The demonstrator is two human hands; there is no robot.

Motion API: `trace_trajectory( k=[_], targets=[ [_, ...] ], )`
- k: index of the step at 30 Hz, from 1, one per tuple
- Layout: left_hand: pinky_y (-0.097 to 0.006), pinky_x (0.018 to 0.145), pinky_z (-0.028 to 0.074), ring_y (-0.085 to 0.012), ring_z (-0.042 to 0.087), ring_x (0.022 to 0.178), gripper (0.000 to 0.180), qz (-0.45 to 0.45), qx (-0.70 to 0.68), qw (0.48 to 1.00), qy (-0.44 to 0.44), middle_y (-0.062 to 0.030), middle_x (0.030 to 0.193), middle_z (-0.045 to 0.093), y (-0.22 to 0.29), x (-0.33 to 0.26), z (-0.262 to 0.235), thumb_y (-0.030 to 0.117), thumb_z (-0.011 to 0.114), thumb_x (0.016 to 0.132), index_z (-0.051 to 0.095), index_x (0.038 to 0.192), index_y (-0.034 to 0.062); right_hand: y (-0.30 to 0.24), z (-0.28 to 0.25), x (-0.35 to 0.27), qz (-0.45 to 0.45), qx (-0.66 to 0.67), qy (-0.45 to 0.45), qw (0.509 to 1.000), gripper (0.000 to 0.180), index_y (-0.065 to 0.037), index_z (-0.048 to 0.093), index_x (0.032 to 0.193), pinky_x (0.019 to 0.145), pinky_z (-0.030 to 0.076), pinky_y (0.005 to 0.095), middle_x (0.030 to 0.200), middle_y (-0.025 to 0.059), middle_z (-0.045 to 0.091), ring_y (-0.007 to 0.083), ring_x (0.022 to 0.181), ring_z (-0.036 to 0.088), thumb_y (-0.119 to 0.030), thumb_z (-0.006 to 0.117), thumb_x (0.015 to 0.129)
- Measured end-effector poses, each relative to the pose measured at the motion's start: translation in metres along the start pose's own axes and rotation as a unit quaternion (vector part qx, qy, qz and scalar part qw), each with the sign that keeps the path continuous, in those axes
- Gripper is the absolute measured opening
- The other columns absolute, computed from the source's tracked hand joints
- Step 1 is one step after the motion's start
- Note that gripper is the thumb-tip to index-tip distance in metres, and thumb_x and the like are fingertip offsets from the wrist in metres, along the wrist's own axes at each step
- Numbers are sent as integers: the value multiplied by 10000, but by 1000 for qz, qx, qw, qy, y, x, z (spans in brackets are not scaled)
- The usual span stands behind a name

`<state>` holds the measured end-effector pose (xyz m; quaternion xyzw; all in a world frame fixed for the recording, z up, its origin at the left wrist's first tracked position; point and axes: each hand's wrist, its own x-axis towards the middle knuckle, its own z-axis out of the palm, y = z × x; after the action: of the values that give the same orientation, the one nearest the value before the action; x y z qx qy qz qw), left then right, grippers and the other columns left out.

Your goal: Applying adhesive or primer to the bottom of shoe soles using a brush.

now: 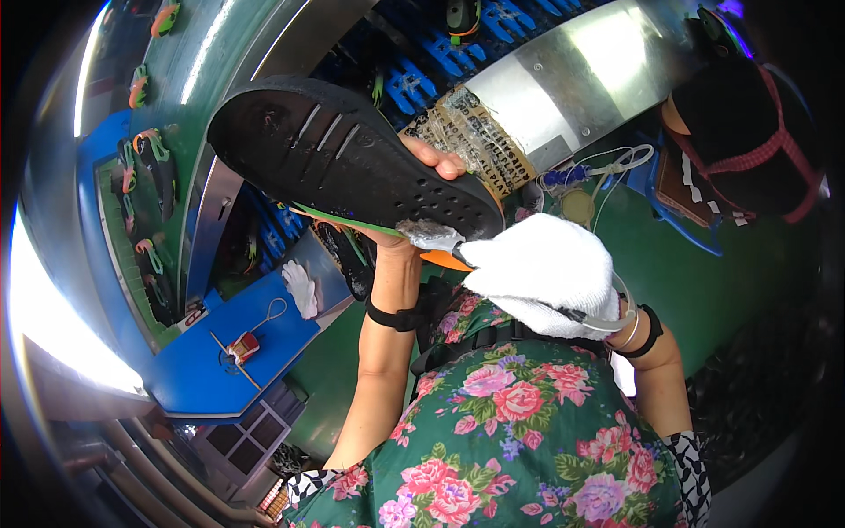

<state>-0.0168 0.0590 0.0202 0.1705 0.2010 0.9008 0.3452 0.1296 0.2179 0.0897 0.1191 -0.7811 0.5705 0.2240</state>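
A black shoe sole [326, 158], with grooves at its wide end and small holes near the other, is tilted in front of me, its flat face toward me. Orange and green show along its edge. My left hand [433, 158] is closed around it from beneath, fingertips over the far edge and palm mostly hidden. In a white knit glove, my right hand [546, 268] is closed on a brush [431, 236]. The brush's pale, wet-looking bristles touch the sole's near edge by the holes. Shiny wet patches show on the sole.
Beyond the sole runs a metal-edged line with blue holders [409, 92]. A blue table [264, 352] at left carries a white glove [301, 289] and a small red object [242, 348]. Several shoes [154, 167] lie on a green surface. At right is a person in black with red straps [779, 141].
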Motion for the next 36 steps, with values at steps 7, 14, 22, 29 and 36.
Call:
trace_trajectory(
  k=[7,14,22,29,36],
  targets=[
    [-440,943,489,-306,656,972,1045,23,12,1000,-9,-198,971,667,1,2,2,886,605,725,595,1108,-86,-2,-9,-2,109,70,17,991,230,-64,788,930,729,566,362,987,108,768,261,826,719,4,808,712],
    [-445,931,485,-303,656,963,1037,7,15,1000,-6,-181,963,671,1,4,10,880,597,738,591,1116,-86,1,-11,-5,93,90,-1,992,256,-62,788,989,709,555,343,991,95,766,250,817,710,-9,815,740],
    [-443,920,482,-278,639,944,665,10,100,995,8,-155,970,624,3,0,5,579,641,912,585,1088,-59,3,-4,-9,60,61,22,996,181,-46,783,874,709,560,354,935,126,771,251,796,717,17,812,706],
    [-435,926,486,-290,649,945,678,-9,100,995,-1,-158,956,634,2,6,16,604,609,921,582,1078,-55,3,-10,-12,63,47,22,997,178,-42,782,875,704,551,344,919,134,771,243,793,717,13,812,709],
    [-452,914,489,-290,657,955,655,2,93,995,-29,-148,954,627,1,11,10,570,635,919,583,1084,-62,10,-19,-20,104,88,24,990,201,-32,783,947,728,561,344,984,125,768,242,817,719,-17,819,750]
  ],
)
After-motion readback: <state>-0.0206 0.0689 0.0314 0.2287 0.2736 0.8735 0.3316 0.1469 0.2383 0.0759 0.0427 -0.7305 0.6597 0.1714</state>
